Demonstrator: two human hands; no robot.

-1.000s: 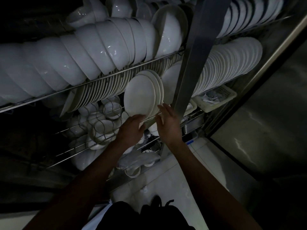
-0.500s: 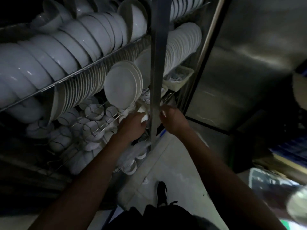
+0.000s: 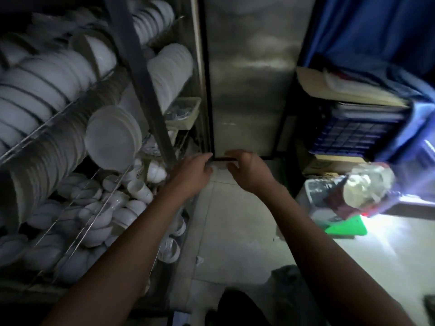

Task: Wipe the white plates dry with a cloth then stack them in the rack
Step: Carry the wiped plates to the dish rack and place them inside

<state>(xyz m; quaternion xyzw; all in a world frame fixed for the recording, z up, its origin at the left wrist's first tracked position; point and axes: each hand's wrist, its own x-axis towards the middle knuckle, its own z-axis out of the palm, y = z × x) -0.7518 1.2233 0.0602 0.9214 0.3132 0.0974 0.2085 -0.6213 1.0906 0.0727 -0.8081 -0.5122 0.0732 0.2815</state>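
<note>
While the white plates (image 3: 110, 140) stand on edge in the wire rack (image 3: 70, 109) at nine o'clock, round, smooth and glossy, both hands are held out at centre. The left hand (image 3: 190, 170) and right hand (image 3: 247, 168) hold nothing, fingers loosely curled. Bowls (image 3: 47, 74) fill the tier above, cups (image 3: 138, 189) the one below. A blue crate (image 3: 353, 135) sits at three o'clock.

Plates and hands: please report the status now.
Left hand and right hand hold no plate, fingers loosely curled, off the rack. White plates stand on edge in the rack. Nothing blocks the hands.
</note>
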